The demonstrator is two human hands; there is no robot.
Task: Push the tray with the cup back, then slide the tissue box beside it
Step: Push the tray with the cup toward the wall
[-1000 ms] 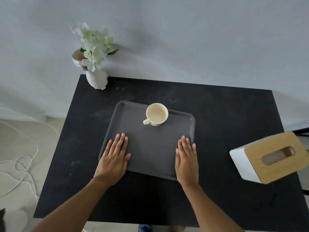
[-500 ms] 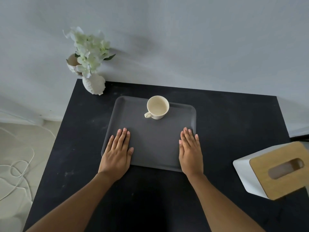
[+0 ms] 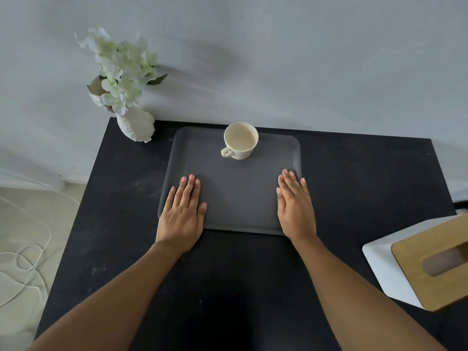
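A dark grey tray [image 3: 238,193] lies on the black table [image 3: 354,188], its far edge close to the table's back edge by the wall. A cream cup [image 3: 240,140] stands upright near the tray's far rim, handle toward me and left. My left hand [image 3: 183,211] lies flat on the tray's near left corner, and my right hand [image 3: 295,203] lies flat on its near right corner, fingers together and pointing away. A white tissue box with a wooden lid [image 3: 425,262] sits at the table's right edge, apart from both hands.
A white vase with pale flowers [image 3: 134,122] stands at the table's back left corner, just left of the tray. The grey wall runs behind the table. A white cable [image 3: 22,259] lies looped on the floor to the left.
Both hands, flat on the tray, have slid it and the cup away from me toward the wall. The tissue box has kept its place on the table.
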